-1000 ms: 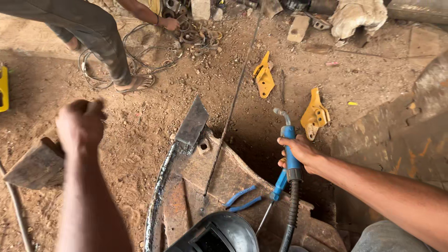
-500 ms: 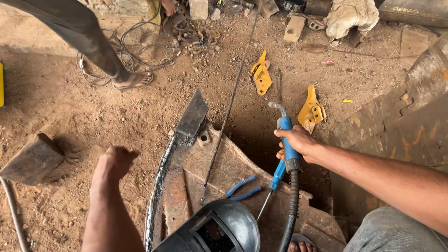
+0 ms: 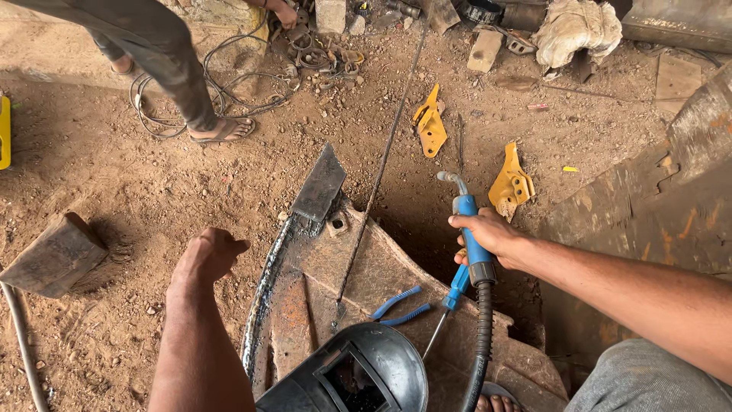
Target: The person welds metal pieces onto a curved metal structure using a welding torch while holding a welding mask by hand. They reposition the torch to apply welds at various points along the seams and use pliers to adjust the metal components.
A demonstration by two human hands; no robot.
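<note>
My right hand (image 3: 488, 233) grips the blue handle of a welding torch (image 3: 467, 229); its curved metal nozzle points up and left, and a black hose runs down from it. My left hand (image 3: 210, 253) is a closed fist with nothing in it, hovering over the dirt just left of a rusty curved steel piece (image 3: 366, 267) with a welded seam along its left edge. A flat steel plate (image 3: 320, 183) sticks out at that piece's top. A black welding helmet (image 3: 354, 374) rests at the bottom of the steel piece. Blue-handled pliers (image 3: 396, 305) and a blue screwdriver (image 3: 450, 294) lie on the steel.
Two yellow metal brackets (image 3: 429, 122) (image 3: 511, 183) lie on the dirt beyond. A thin rod (image 3: 381, 164) runs up the ground. Another person's legs in sandals (image 3: 183, 84) stand at upper left by coiled wire (image 3: 229, 91). A block (image 3: 53, 255) sits left; a large rusty steel body (image 3: 656, 206) stands right.
My left fist has dropped from raised at the left to low beside the steel piece. The other person has stepped left. My right hand still holds the torch.
</note>
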